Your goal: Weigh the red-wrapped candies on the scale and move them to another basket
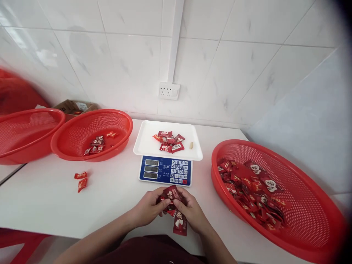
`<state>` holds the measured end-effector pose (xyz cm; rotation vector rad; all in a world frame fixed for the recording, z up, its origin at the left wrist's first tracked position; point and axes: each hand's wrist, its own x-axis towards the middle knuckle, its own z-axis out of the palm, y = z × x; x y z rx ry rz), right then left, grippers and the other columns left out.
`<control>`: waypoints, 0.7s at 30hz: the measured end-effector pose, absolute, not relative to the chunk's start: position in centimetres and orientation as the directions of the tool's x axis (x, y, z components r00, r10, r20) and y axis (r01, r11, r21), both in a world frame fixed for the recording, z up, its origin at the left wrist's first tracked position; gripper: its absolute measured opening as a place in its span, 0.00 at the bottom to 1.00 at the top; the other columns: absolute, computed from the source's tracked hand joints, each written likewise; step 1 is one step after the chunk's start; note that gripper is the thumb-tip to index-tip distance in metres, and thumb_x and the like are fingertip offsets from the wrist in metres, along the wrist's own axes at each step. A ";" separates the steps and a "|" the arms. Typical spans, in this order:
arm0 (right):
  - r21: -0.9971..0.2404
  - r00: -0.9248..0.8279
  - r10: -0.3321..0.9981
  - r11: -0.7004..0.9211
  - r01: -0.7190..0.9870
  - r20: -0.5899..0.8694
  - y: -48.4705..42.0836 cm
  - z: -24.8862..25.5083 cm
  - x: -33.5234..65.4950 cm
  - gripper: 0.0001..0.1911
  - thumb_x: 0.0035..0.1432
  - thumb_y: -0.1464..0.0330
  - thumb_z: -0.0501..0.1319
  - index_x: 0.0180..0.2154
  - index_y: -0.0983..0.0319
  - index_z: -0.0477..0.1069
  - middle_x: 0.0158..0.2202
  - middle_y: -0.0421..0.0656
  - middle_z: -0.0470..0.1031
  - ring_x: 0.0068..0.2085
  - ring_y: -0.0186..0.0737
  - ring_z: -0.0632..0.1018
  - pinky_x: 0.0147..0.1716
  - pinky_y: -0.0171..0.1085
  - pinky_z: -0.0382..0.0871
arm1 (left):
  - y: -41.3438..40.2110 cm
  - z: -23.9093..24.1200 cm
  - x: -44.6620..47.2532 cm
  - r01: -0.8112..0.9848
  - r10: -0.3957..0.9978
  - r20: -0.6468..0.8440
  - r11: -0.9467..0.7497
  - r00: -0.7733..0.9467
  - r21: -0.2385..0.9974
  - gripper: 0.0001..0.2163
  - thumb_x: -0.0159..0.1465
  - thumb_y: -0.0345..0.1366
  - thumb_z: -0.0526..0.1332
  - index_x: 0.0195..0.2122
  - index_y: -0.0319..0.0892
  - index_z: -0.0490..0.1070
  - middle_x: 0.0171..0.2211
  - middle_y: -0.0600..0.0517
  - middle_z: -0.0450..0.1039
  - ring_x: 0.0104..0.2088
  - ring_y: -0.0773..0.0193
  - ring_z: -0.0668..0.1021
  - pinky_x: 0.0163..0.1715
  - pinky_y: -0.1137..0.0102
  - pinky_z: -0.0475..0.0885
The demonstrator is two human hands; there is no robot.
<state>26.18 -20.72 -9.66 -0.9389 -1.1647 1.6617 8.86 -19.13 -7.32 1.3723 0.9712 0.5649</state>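
Observation:
Several red and dark-red wrapped snack packets (180, 222) are bunched between my two hands, just in front of the scale. My left hand (150, 207) is closed on the packets from the left, its thumb pressed on top. From the right, my right hand (194, 212) grips the same bunch, and one long packet hangs below its thumb. Beyond my hands stands a blue weighing scale (165, 170) with a white tray (145, 146) on top. On that tray lie a pile of red packets (170, 140) and one small beige piece (191, 145), like a peanut.
At the right, a large red basket (305, 183) holds many packets. Two more red baskets (123, 137) stand at the left, the nearer one with several packets inside. Two small red packets (81, 180) lie on the white table (110, 205). A cardboard box (66, 106) sits behind, against the wall.

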 end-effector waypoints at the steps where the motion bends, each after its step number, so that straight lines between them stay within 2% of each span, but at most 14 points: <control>1: -0.952 -0.311 0.947 -0.170 -0.253 -0.086 -20.7 -10.0 26.1 0.14 0.55 0.63 0.61 0.45 0.56 0.69 0.40 0.41 0.75 0.40 0.42 0.75 0.40 0.39 0.69 | -19.2 -7.3 8.9 0.232 0.825 -0.253 0.152 0.506 0.961 0.18 0.61 0.43 0.55 0.50 0.42 0.65 0.28 0.53 0.69 0.24 0.68 0.70 0.24 0.72 0.68; 4: -0.941 -0.275 0.959 -0.159 -0.298 -0.075 -20.6 -11.0 26.0 0.13 0.54 0.63 0.62 0.43 0.56 0.71 0.39 0.41 0.75 0.40 0.40 0.75 0.40 0.37 0.69 | -19.4 -7.4 8.8 0.275 0.815 -0.279 0.154 0.507 0.949 0.19 0.61 0.43 0.54 0.53 0.44 0.63 0.28 0.54 0.70 0.23 0.68 0.69 0.22 0.73 0.67; 6: -0.925 -0.240 0.966 -0.173 -0.339 -0.093 -20.6 -11.2 26.3 0.14 0.52 0.63 0.63 0.42 0.56 0.72 0.36 0.41 0.76 0.34 0.36 0.75 0.35 0.34 0.69 | -19.3 -7.4 8.6 0.258 0.811 -0.295 0.184 0.505 0.948 0.19 0.61 0.43 0.55 0.53 0.44 0.62 0.29 0.54 0.71 0.22 0.69 0.69 0.21 0.73 0.66; 9: -0.851 -0.183 0.969 -0.232 -0.470 -0.164 -20.5 -11.2 27.2 0.14 0.49 0.61 0.66 0.39 0.56 0.72 0.30 0.40 0.76 0.23 0.29 0.71 0.21 0.28 0.64 | -18.9 -7.2 8.3 0.181 0.844 -0.319 0.266 0.432 0.947 0.17 0.59 0.47 0.56 0.45 0.41 0.65 0.28 0.54 0.71 0.21 0.69 0.70 0.21 0.73 0.66; 12: -0.780 -0.243 0.953 -0.291 -0.554 -0.183 -20.5 -11.1 28.0 0.16 0.46 0.58 0.67 0.36 0.58 0.71 0.27 0.40 0.75 0.17 0.25 0.65 0.15 0.25 0.56 | -18.4 -6.6 8.5 0.054 0.860 -0.325 0.331 0.393 0.942 0.16 0.57 0.48 0.59 0.39 0.41 0.65 0.28 0.53 0.71 0.23 0.68 0.72 0.24 0.72 0.68; 16: -0.781 -0.361 0.923 -0.320 -0.536 -0.131 -20.7 -10.9 28.0 0.19 0.44 0.55 0.67 0.34 0.60 0.69 0.26 0.40 0.73 0.15 0.24 0.62 0.14 0.26 0.51 | -18.3 -6.2 9.3 -0.039 0.847 -0.321 0.371 0.425 0.928 0.15 0.56 0.43 0.62 0.41 0.41 0.65 0.36 0.51 0.71 0.32 0.65 0.74 0.32 0.69 0.71; 18: -0.789 -0.381 0.917 -0.322 -0.524 -0.121 -20.8 -10.7 27.9 0.19 0.44 0.54 0.66 0.33 0.59 0.68 0.26 0.39 0.72 0.16 0.25 0.62 0.14 0.27 0.51 | -18.4 -6.3 9.8 -0.040 0.849 -0.312 0.362 0.426 0.931 0.15 0.56 0.42 0.63 0.41 0.41 0.66 0.34 0.52 0.69 0.34 0.65 0.73 0.35 0.69 0.70; 21: -0.805 -0.377 0.918 -0.314 -0.503 -0.123 -20.7 -10.7 27.6 0.20 0.43 0.53 0.66 0.31 0.58 0.65 0.26 0.37 0.70 0.17 0.27 0.62 0.16 0.28 0.51 | -18.4 -6.5 10.3 -0.023 0.859 -0.265 0.305 0.437 0.952 0.12 0.58 0.41 0.61 0.39 0.40 0.67 0.31 0.53 0.68 0.33 0.67 0.71 0.35 0.70 0.70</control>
